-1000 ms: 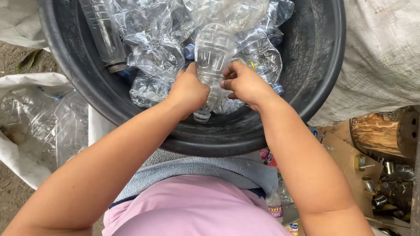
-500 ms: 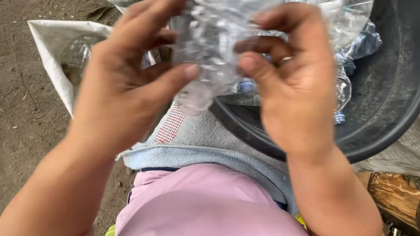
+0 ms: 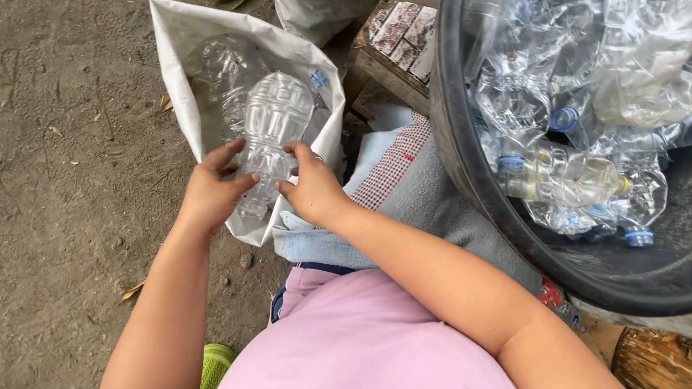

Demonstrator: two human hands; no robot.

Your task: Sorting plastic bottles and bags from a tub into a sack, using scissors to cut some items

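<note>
Over the white sack at 10 o'clock: left hand and right hand pinch one clear bottle. Tub at 2 o'clock remains heaped; sorting looks early.

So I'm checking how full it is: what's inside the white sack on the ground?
Inside the white sack lie clear plastic bottles. The left hand and right hand hold another clear bottle over its mouth. That bottle and the sack's walls hide anything deeper.

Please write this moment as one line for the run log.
left hand: holds bottle | right hand: holds bottle | bottle: over open sack | tub: bottles inside
</note>
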